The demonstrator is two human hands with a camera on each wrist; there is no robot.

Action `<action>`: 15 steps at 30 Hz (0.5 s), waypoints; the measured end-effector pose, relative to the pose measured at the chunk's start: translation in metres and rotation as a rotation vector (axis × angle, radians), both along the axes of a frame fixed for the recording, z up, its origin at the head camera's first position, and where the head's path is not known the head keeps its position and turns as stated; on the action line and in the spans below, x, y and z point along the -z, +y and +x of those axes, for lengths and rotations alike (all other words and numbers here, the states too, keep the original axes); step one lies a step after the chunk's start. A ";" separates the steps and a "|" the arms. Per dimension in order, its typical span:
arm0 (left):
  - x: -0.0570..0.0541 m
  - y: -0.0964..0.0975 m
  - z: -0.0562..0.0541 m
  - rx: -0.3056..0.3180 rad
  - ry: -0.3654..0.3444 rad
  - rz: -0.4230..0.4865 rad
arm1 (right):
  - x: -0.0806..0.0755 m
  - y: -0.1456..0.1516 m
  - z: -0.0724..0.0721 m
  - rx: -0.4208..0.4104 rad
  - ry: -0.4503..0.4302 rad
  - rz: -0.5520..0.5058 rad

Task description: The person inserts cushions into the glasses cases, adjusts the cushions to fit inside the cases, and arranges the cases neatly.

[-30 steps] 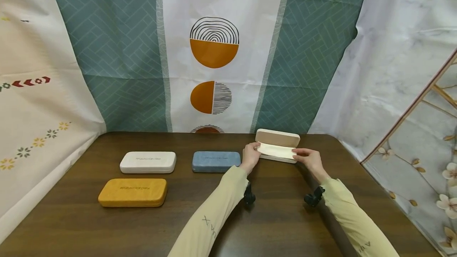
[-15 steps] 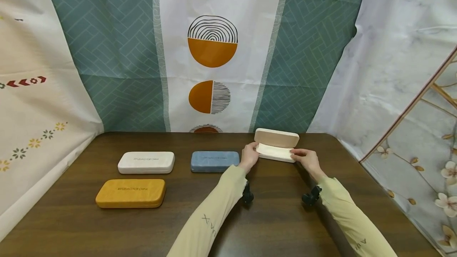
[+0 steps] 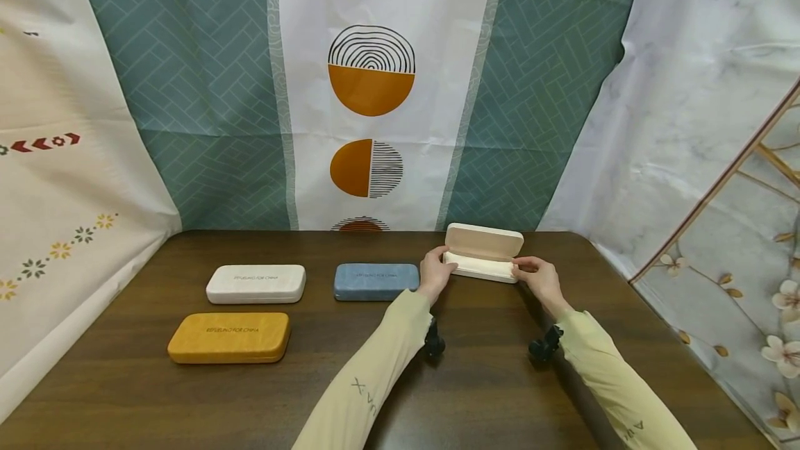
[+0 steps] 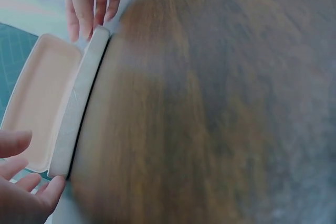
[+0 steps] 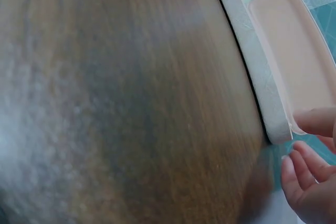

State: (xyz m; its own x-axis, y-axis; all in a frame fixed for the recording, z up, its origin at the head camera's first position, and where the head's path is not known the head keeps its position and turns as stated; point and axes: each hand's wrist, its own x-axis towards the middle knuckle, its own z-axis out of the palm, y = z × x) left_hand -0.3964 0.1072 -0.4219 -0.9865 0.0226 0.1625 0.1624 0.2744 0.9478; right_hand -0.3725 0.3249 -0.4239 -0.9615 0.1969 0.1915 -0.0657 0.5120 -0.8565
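A pale eyeglass case (image 3: 484, 238) stands with its lid raised at the back right of the table. Inside its base lies a cream cloth (image 3: 478, 266). My left hand (image 3: 434, 273) is at the case's left end, its fingers loosely spread and the thumb apart. At the opposite end my right hand (image 3: 540, 282) reaches over the rim, fingertips at the cloth's right edge. From the wrist views, the near wall of the case base (image 4: 79, 103) hides the cloth. No pinch shows in the right wrist view, where the fingers (image 5: 300, 163) sit beside the case end.
A closed blue case (image 3: 376, 282) lies just left of my left hand. Farther left are a closed white case (image 3: 256, 285) and, nearer the front, a closed yellow case (image 3: 229, 339). The brown table (image 3: 475, 394) ends at hanging cloths (image 3: 531, 89) behind and on both sides.
The cream cloth, earlier held up at its ends, now sits lower in the case base. My left thumb has parted from the fingers. The other cases have stayed put.
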 end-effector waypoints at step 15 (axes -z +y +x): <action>0.003 -0.002 0.006 -0.009 -0.029 0.060 | 0.001 -0.003 -0.005 0.045 0.010 -0.022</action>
